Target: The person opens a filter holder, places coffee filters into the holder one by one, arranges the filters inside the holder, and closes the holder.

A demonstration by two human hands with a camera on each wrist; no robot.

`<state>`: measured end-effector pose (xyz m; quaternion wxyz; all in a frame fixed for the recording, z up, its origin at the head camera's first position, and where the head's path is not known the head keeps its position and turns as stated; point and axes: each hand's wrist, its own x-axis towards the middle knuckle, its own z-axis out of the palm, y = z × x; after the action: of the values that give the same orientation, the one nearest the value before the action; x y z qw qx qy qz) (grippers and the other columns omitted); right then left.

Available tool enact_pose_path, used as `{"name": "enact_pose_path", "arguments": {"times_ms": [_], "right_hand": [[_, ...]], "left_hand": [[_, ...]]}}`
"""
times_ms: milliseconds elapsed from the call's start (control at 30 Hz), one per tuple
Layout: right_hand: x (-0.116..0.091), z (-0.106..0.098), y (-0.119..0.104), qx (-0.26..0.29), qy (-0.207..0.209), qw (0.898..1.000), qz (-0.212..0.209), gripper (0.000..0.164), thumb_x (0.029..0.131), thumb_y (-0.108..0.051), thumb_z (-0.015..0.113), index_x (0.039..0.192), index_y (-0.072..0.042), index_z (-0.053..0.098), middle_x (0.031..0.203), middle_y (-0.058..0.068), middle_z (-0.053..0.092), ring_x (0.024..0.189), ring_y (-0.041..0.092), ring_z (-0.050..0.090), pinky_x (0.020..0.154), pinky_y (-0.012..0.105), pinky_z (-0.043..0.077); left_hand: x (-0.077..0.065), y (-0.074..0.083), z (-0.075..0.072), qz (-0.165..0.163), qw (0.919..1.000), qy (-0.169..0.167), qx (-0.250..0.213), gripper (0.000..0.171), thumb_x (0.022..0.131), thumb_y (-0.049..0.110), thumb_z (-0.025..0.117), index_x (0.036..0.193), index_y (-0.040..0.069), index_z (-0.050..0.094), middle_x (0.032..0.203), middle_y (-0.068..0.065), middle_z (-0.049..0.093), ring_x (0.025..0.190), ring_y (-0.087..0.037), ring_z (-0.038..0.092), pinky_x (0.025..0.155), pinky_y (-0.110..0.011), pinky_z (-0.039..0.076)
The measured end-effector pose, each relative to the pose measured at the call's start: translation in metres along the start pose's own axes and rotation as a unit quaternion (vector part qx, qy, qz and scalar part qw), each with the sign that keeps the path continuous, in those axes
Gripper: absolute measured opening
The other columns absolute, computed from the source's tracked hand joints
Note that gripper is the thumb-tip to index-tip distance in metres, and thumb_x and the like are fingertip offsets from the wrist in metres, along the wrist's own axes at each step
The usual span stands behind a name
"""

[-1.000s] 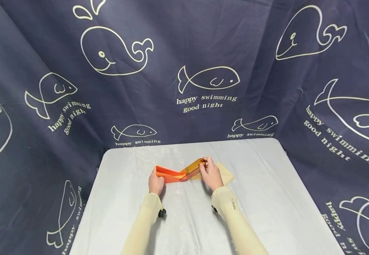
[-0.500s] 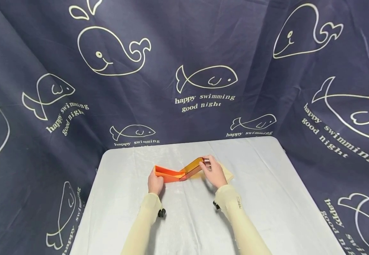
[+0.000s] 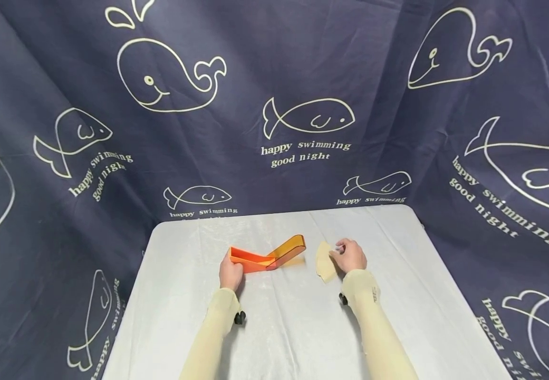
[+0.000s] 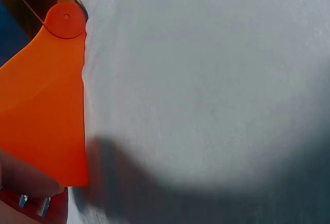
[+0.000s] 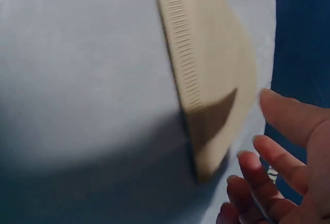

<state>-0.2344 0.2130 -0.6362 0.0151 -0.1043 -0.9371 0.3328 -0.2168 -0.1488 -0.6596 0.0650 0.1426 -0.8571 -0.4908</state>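
My left hand (image 3: 231,273) grips the left end of an orange plastic case (image 3: 253,266), its thumb (image 4: 28,177) lying on the side wall in the left wrist view. From the case's right end, the hinged see-through amber lid (image 3: 289,250) slants up, swung back. To the right is a tan paper coffee filter stack (image 3: 325,264), whose crimped edge shows in the right wrist view. My right hand (image 3: 352,256) is at the stack's right side, fingers loosely bent and spread. Its thumb (image 5: 289,113) is right by the curved edge of the filters (image 5: 211,53).
A white cloth covers the table (image 3: 283,327), creased in the middle. Behind and at both sides hangs a dark blue curtain (image 3: 302,68) with whale and fish drawings.
My right hand has left the amber lid and moved right to the coffee filters. The filters now lie turned, further toward the front. The left hand and case have stayed put.
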Motion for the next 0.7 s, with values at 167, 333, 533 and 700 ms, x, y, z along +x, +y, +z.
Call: {"name": "enact_pose_path", "arguments": {"times_ms": [167,333,533,700], "right_hand": [[-0.001,0.004,0.012,-0.027,-0.021,0.999,0.011,0.037,0.081,-0.025,0.085,0.110,-0.006,0.072,0.097,0.014,0.067,0.085,0.029,0.062,0.075,0.050,0.051],[-0.002,0.013,0.019,-0.037,-0.016,0.999,0.012,0.027,0.081,-0.021,0.086,0.099,-0.008,0.072,0.089,0.009,0.064,0.082,0.028,0.060,0.071,0.047,0.050],[0.000,0.015,0.019,-0.027,-0.006,0.999,0.018,0.026,0.080,-0.020,0.086,0.097,-0.009,0.070,0.092,0.009,0.063,0.085,0.028,0.059,0.072,0.046,0.047],[-0.001,0.011,0.017,-0.021,-0.004,1.000,0.018,0.026,0.080,-0.017,0.085,0.099,-0.008,0.069,0.087,0.006,0.066,0.079,0.026,0.061,0.072,0.044,0.047]], "left_hand": [[0.001,-0.001,0.000,-0.007,0.9999,-0.007,0.002,0.051,0.079,-0.008,0.045,0.125,0.001,0.064,0.114,-0.019,0.071,0.107,-0.037,0.066,0.101,-0.055,0.051],[0.001,-0.002,0.000,-0.002,1.0000,-0.008,0.003,0.050,0.078,-0.008,0.045,0.124,0.000,0.064,0.114,-0.019,0.071,0.106,-0.037,0.066,0.101,-0.056,0.051],[0.001,-0.002,-0.001,0.004,1.0000,-0.002,0.005,0.047,0.079,-0.008,0.045,0.121,0.000,0.065,0.112,-0.019,0.072,0.105,-0.037,0.066,0.100,-0.055,0.051],[0.001,-0.001,0.000,0.004,1.0000,0.001,0.006,0.043,0.079,-0.008,0.046,0.117,0.000,0.065,0.110,-0.019,0.072,0.104,-0.038,0.067,0.099,-0.055,0.052]]}}
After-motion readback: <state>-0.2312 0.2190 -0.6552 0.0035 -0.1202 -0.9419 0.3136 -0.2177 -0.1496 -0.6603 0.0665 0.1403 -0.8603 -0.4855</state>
